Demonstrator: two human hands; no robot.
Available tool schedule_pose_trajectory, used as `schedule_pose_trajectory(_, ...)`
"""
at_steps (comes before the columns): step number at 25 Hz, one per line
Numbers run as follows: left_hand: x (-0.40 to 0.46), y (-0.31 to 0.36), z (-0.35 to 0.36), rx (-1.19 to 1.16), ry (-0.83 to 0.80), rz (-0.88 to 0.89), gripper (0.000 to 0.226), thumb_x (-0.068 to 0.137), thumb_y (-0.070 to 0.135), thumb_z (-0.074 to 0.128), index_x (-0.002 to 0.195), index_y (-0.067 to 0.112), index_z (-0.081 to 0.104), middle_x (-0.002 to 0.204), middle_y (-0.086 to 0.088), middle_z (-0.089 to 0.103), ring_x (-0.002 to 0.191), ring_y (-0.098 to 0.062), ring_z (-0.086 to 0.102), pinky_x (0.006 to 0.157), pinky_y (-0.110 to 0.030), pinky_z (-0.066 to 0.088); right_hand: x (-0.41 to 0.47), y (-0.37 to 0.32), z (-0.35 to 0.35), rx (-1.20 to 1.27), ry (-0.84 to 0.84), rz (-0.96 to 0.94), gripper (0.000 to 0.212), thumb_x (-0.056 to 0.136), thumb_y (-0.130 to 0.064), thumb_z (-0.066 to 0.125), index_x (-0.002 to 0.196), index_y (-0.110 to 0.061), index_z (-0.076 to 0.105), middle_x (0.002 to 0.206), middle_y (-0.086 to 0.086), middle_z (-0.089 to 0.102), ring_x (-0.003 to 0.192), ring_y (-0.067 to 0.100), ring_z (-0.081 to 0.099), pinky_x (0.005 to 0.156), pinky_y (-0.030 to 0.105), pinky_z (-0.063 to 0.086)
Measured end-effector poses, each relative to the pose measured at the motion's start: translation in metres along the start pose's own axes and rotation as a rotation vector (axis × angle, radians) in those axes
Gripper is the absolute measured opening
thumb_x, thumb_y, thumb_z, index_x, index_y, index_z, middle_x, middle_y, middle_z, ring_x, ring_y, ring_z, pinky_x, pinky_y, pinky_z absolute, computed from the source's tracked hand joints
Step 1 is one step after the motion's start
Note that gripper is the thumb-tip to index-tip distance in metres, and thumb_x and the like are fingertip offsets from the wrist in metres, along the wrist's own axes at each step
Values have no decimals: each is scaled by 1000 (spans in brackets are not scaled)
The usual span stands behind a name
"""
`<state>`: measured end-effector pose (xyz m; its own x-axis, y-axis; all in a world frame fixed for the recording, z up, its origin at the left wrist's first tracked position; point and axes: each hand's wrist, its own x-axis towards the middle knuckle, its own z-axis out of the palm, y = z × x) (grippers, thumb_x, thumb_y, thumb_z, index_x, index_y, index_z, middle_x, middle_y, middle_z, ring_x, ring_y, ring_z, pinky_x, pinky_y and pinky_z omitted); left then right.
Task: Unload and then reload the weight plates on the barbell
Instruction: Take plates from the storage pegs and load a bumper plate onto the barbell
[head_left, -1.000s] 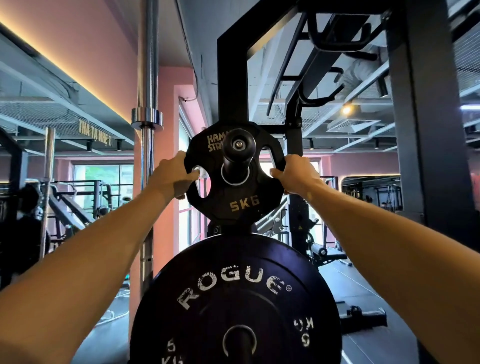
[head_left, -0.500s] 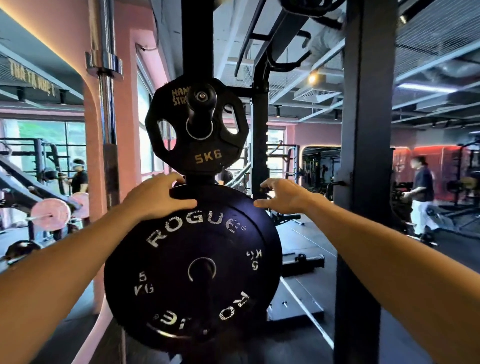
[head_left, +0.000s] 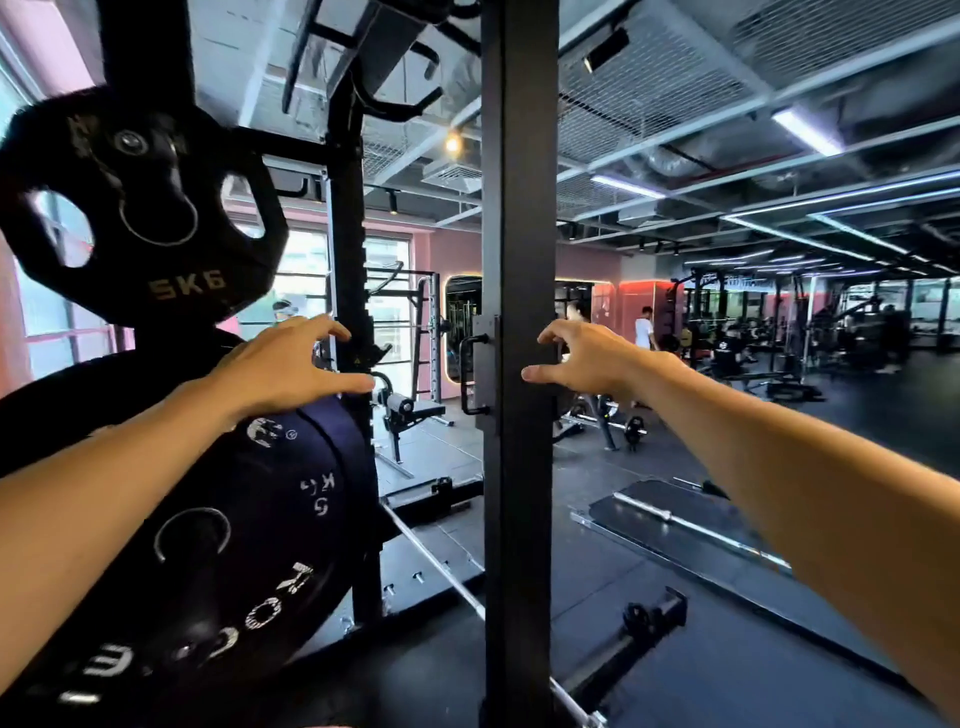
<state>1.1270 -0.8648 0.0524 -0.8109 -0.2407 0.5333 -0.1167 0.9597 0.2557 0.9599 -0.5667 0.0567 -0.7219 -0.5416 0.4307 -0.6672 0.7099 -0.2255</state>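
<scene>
My left forearm covers the upper left of the bumper plate (head_left: 270, 525); its lettering is smeared and its lower part is cut by the frame. The 5KG plate (head_left: 140, 208) is blurred, brand unreadable. The rack upright (head_left: 519, 467) hides my right hand's (head_left: 587, 358) fingertips.

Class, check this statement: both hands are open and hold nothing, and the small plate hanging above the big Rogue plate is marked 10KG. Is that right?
One detail is wrong. The head view shows the small plate marked 5KG, not 10KG. The rest stands: it hangs above the big Rogue plate, and the left hand and right hand are open and hold nothing.
</scene>
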Motion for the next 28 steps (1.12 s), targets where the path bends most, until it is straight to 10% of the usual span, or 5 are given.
schedule_pose_trajectory(28, 147, 559, 313, -220, -199, 322, 100, 52, 89, 63, 132, 29, 52, 143, -6, 51, 127, -28, 49, 105, -50, 42, -236, 594, -221, -190, -33, 538, 79, 83, -65, 61, 147, -30, 33, 154, 1, 36, 136, 25, 41, 110, 43, 35)
